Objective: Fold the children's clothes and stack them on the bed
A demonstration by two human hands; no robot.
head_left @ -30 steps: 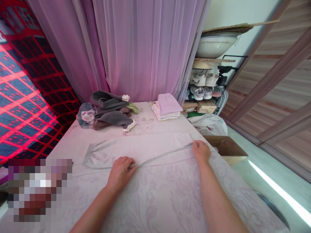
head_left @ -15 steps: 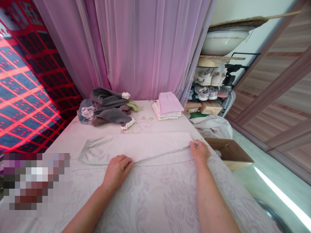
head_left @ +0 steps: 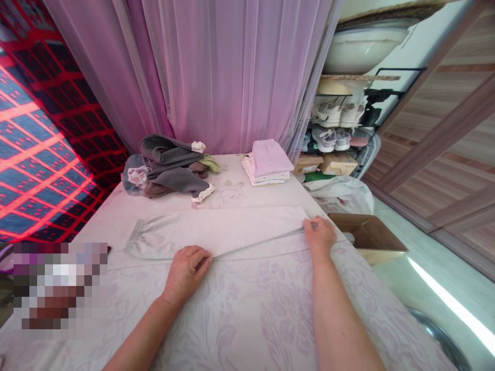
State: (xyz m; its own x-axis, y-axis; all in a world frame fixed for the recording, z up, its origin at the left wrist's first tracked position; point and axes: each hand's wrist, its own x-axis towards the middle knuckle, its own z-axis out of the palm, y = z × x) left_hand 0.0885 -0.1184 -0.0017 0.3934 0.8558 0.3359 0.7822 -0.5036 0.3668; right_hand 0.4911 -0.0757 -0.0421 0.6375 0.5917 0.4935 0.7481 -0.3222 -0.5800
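A pair of pale, ribbed pants (head_left: pixel 228 226) lies folded lengthwise across the flower-patterned cover (head_left: pixel 247 309), its gathered elastic end at the left. My left hand (head_left: pixel 189 268) pinches the near edge of the pants around the crotch seam. At the right end, my right hand (head_left: pixel 320 236) has its fingers closed on a corner of the same pants. Between the two hands the near edge runs as a slanting grey line. The fingertips of both hands are partly hidden by the knuckles.
Behind lie a heap of dark clothes (head_left: pixel 170 165) and a folded stack topped with pink cloth (head_left: pixel 270 157). A purple curtain (head_left: pixel 232 77) hangs beyond. To the right are an open cardboard box (head_left: pixel 367 237), a shoe rack with shoes (head_left: pixel 328 139) and a metal basin (head_left: pixel 436 330).
Both hands keep their hold on the pants, which lie almost the same. The right hand's end has shifted very slightly; the view has tilted a little downward.
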